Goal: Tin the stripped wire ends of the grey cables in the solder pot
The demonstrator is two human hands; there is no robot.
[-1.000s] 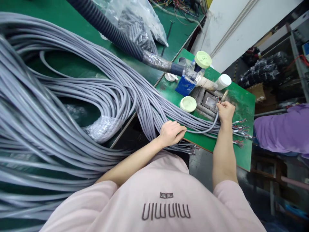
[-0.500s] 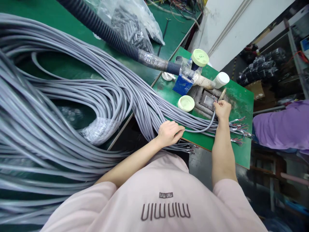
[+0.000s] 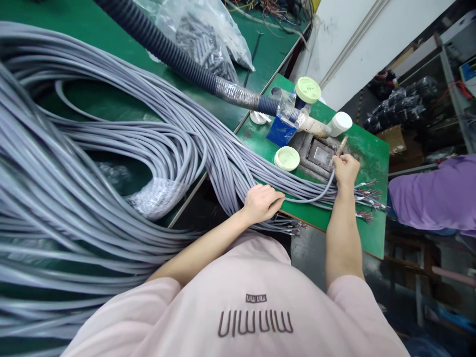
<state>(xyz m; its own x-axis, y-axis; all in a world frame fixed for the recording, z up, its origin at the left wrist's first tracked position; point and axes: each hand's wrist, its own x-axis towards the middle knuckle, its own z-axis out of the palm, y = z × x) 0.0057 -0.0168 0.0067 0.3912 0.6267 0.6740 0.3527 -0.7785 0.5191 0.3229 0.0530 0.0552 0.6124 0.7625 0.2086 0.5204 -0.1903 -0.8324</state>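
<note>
One grey cable (image 3: 307,201) runs in a curve between my two hands. My left hand (image 3: 260,202) is closed on it near the front edge of the green table (image 3: 374,238). Pinched in my right hand (image 3: 346,168) is its end part, beside a square metal pot (image 3: 321,154) with a shiny surface; the wire tips are hard to make out. A thick bundle of grey cables (image 3: 223,144) passes behind my left hand, and its stripped ends (image 3: 366,201) lie to the right of my right wrist.
A ribbed hose (image 3: 178,59) ends above the pot near a blue box (image 3: 280,131). Around them stand an open round tub (image 3: 286,158), a white jar (image 3: 340,123) and a green-lidded jar (image 3: 308,89). A person in a purple top (image 3: 431,193) is at the right.
My right hand has moved slightly to the right with the cable end, away from the pot's shiny surface. My left hand has stayed in nearly the same place.
</note>
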